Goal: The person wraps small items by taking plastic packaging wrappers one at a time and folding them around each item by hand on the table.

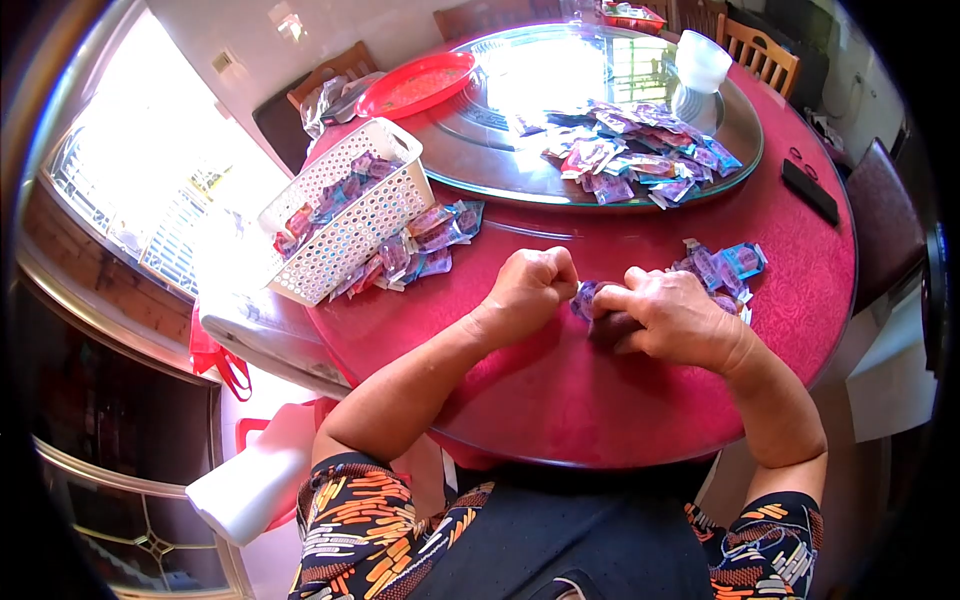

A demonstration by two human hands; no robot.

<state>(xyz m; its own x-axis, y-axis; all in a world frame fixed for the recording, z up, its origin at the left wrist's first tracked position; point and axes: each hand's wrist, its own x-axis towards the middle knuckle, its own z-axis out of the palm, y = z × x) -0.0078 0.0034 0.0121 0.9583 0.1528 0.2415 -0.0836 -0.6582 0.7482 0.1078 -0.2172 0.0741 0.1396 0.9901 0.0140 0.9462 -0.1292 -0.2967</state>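
Over the red tabletop, a small purple packet (pixel 584 301) is held between my two hands. My left hand (pixel 527 290) is closed, its fingertips pinching at the packet's left edge. From the other side, my right hand (pixel 672 318) has its fingers bent around the packet and hides much of it. Just beyond my right hand lies a small pile of similar purple and blue packets (pixel 722 272). More packets (pixel 440 232) lie beside a white perforated basket (pixel 352 232), which also holds some of them.
A glass turntable (pixel 470 165) carries a large heap of packets (pixel 640 150) and a white bowl (pixel 703 62). A red tray (pixel 415 88) sits at its left edge. On the right lies a black phone (pixel 810 192). Wooden chairs (pixel 757 50) stand around the round table (pixel 520 395).
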